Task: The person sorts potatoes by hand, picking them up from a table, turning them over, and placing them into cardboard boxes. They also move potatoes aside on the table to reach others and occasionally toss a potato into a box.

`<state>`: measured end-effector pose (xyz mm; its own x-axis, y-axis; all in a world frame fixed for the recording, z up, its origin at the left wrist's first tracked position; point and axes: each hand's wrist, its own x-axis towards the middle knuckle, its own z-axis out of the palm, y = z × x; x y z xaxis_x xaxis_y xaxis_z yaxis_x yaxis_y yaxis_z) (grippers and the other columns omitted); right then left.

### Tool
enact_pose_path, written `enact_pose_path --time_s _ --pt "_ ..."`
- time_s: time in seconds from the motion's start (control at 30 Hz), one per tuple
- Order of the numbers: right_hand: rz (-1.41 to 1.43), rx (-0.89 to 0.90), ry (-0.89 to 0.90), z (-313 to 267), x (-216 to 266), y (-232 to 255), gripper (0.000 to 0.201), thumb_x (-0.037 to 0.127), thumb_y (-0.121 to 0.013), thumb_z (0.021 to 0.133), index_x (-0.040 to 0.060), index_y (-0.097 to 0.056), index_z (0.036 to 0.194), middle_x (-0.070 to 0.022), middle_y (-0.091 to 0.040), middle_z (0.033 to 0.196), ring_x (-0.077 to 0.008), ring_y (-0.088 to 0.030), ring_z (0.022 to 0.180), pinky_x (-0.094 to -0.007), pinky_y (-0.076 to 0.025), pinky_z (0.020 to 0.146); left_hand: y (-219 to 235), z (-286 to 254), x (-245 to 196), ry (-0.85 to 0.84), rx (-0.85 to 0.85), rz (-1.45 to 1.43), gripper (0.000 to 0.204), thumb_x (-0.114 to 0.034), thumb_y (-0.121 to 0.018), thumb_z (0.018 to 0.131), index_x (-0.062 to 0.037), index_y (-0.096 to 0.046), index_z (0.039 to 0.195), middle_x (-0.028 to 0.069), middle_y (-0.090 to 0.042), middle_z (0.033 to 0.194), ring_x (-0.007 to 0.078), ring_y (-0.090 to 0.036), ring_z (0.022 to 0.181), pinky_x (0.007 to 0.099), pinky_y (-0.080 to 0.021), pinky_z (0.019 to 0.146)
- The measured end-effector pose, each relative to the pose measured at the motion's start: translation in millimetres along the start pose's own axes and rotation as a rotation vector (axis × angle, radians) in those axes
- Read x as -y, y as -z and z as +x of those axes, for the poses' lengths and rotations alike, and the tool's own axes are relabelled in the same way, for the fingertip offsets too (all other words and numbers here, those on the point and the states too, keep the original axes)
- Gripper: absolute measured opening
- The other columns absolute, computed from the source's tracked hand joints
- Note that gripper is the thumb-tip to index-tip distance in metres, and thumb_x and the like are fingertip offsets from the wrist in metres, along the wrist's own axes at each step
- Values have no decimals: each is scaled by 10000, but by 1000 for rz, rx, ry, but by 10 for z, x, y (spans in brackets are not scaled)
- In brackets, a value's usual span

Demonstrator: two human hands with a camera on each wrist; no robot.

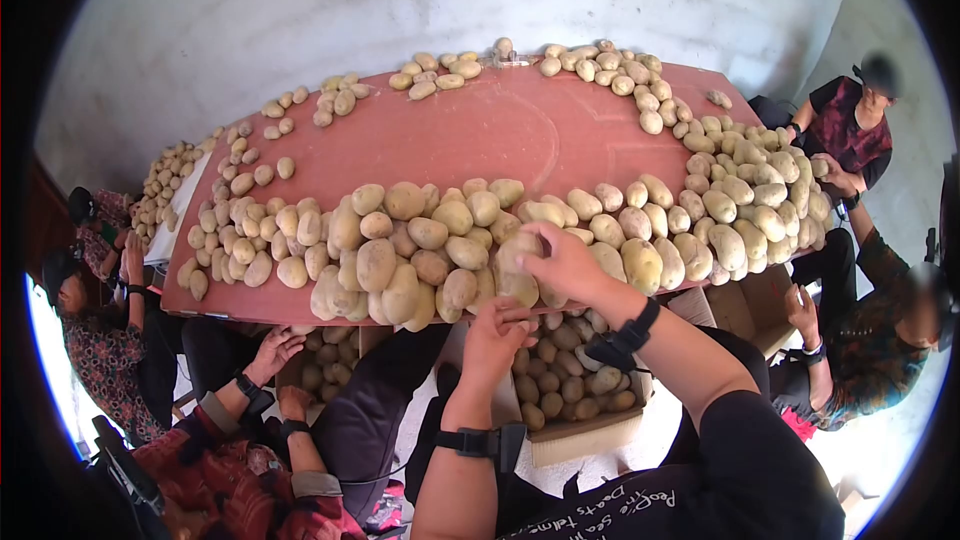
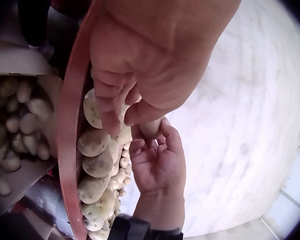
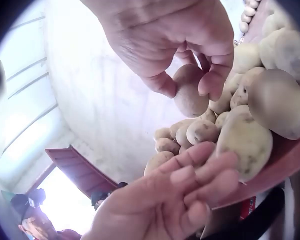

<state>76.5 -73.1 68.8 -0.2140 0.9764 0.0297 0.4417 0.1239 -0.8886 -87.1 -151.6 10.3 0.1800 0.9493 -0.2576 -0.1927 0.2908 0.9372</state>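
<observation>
Stretching wide, the red table (image 1: 450, 135) carries a long heap of potatoes (image 1: 428, 233), a cardboard box (image 1: 588, 440) of more below its near edge. The left hand (image 1: 495, 342) hovers, fingers loosely apart, while the right hand (image 1: 565, 265) pinches one potato (image 3: 191, 95) over the heap's near side.

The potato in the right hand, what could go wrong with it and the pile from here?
The held potato is pinched between thumb and fingers of the right hand, so it might slip. The piled potatoes reach the near edge of the red table, so a nudge from the left hand could send some rolling off. Falling ones might miss the cardboard box below.
</observation>
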Motion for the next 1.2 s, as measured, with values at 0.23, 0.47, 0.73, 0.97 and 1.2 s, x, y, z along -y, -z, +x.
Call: enact_pose_path --time_s 0.23,0.47,0.73,0.97,1.2 --pt "-385 -81 210 468 -292 -241 398 151 -665 835 33 -602 1210 -193 -611 1043 -356 -602 972 -411 -497 851 51 48 121 -37 20 401 209 -83 -646 882 -3 -625 1074 81 -679 965 139 -650 858 269 -525 709" --pt "48 211 114 -216 -29 74 259 134 -648 869 45 -657 1111 -119 -630 923 -239 -615 826 -368 -511 765 184 -22 124 -101 22 818 222 -150 -673 821 -31 -658 1007 167 -694 906 329 -673 869 403 -521 765" --pt "-652 1070 -207 -1113 -1667 -209 256 247 -584 901 77 -707 1048 -121 -713 905 -257 -676 844 -400 -537 738 218 -55 186 6 47 867 298 -182 -660 836 -23 -629 1087 201 -672 1017 370 -632 993 435 -497 831" --pt "-944 482 -93 -1518 -2494 -649 304 156 -555 852 72 -658 1125 -187 -548 1262 -379 -499 1173 -444 -472 914 167 -19 202 48 76 973 342 -255 -645 860 -49 -618 1132 202 -673 1030 373 -633 996 445 -501 835" --pt "-1179 384 -57 -1579 -2858 -949 310 173 -560 841 96 -623 1134 -212 -540 1194 -398 -528 1097 -464 -511 796 114 32 247 100 100 966 394 -273 -630 878 -29 -600 1187 196 -673 1107 358 -632 1046 439 -504 885"
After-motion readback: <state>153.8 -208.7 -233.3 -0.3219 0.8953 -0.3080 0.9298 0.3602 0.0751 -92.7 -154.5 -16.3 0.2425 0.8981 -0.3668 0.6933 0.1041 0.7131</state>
